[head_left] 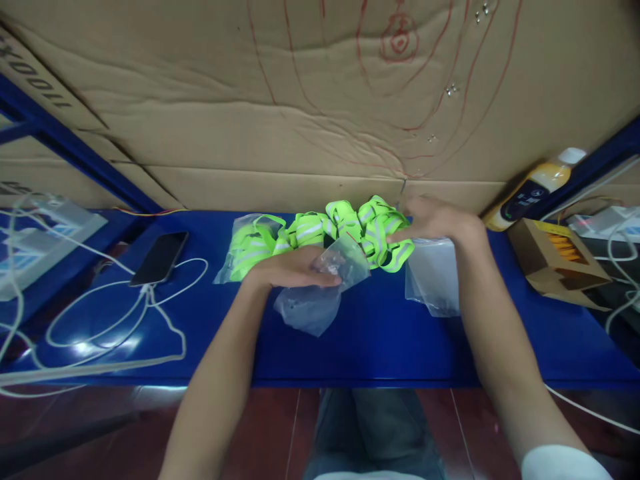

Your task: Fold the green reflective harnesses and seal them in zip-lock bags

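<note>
Clear bag [320, 293] half under hands [295, 270]

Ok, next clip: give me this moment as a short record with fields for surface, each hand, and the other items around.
surface: blue table, cardboard wall behind
left hand: left hand rests on a clear plastic bag
right hand: right hand touches the neon yellow reflective straps
more bags: empty clear bag under the right wrist; bagged straps at left
left side: black phone with white cable
right side: orange bottle lying down, brown carton
</note>
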Available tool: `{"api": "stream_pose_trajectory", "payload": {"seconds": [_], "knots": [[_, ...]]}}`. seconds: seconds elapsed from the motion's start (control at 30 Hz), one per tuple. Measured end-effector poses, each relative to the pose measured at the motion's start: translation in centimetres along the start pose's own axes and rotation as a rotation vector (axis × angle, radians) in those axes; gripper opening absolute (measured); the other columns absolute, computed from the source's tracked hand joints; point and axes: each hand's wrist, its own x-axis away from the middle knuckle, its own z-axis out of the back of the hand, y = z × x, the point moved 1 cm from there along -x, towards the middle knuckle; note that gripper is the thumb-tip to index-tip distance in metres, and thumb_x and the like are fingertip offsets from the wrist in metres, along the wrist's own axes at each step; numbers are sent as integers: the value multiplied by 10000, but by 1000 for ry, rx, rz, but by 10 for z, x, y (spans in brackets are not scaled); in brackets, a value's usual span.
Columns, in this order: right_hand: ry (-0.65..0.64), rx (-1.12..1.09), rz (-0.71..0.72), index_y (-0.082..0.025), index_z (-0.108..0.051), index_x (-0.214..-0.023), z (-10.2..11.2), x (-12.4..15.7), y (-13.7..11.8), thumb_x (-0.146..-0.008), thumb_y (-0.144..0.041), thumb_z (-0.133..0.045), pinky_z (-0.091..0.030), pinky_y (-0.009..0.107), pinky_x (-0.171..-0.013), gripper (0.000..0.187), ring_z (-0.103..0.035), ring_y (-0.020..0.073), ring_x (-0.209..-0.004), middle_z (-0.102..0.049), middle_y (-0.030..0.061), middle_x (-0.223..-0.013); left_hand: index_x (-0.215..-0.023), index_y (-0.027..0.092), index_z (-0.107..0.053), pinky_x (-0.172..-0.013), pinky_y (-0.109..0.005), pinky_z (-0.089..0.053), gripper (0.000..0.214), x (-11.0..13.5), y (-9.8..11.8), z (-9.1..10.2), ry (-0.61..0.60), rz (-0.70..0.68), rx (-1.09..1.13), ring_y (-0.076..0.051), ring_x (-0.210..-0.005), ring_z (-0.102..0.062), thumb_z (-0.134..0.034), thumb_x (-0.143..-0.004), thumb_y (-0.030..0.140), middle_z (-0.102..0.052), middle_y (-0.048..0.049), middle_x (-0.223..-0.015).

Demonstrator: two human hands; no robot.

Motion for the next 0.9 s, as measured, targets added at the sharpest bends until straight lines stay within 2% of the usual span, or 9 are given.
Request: {"api": "stream_pose_trajectory", "payload": {"seconds": [0.1,0.2,0.27,0.37,0.47,0.53,0.67,0.8,0.9], "knots": [[11,19,-20,-180,-730,-1249,-13,-15,5,-816,-387,-880,-556,347,-815,503,-760,320,-1052,-811,140,-1168,-1453,194,-616,-865,-382,-601,706,0,-3,2,76,72,-133,-283,-984,-775,-715,-913,638,-807,-104,-1155],[107,-92,0,-174,-760,-1017,-10,-16,10,-839,-194,-768,-533,336,-721,179,-779,292,-899,-820,102,-962,-1544,195,-554,-880,-412,-587,863,4,-2,5,265,143,-340,-308,-973,-781,-744,-856,679,-811,-108,-1122],[189,-254,-8,-185,-727,-868,-3,-12,15,-849,-131,-694,-538,331,-660,67,-766,249,-728,-784,60,-783,-1496,208,-600,-829,-403,-585,791,6,1,5,337,150,-387,-298,-904,-784,-725,-873,679,-816,-91,-1045],[323,-517,-78,-204,-673,-789,5,-7,19,-867,-102,-635,-582,351,-596,134,-736,229,-585,-713,32,-634,-1323,213,-698,-795,-391,-582,590,7,6,3,518,101,-400,-275,-828,-777,-691,-926,649,-810,-70,-945],[469,-738,-61,-223,-665,-812,7,-8,14,-878,-125,-642,-609,366,-553,120,-742,232,-578,-711,31,-655,-1206,201,-735,-914,-431,-582,428,1,12,2,735,10,-474,-309,-998,-780,-661,-980,557,-817,-105,-1069],[557,-782,-16,-235,-670,-832,5,-11,10,-894,-180,-678,-619,365,-559,83,-742,221,-601,-732,38,-717,-1176,198,-737,-1019,-466,-556,335,-7,17,2,807,-43,-537,-332,-1130,-751,-634,-1008,469,-806,-120,-1169],[719,-708,54,-254,-673,-851,0,-20,3,-914,-281,-735,-649,394,-697,93,-765,236,-776,-764,66,-852,-1292,168,-666,-1150,-499,-489,323,-32,32,1,741,-126,-633,-347,-1305,-662,-586,-1049,365,-743,-149,-1320],[877,-729,116,-279,-645,-913,1,-21,-6,-948,-371,-702,-651,415,-831,114,-768,255,-955,-780,80,-1002,-1327,147,-596,-1134,-552,-503,370,-65,42,-3,553,-53,-649,-389,-1308,-637,-658,-999,307,-721,-176,-1290],[1026,-881,190,-305,-586,-987,10,-12,-19,-982,-419,-652,-648,436,-949,132,-771,255,-1080,-781,71,-1130,-1353,141,-535,-1103,-583,-522,611,-84,46,-6,638,-12,-533,-435,-1326,-610,-831,-870,370,-674,-218,-1350]]}}
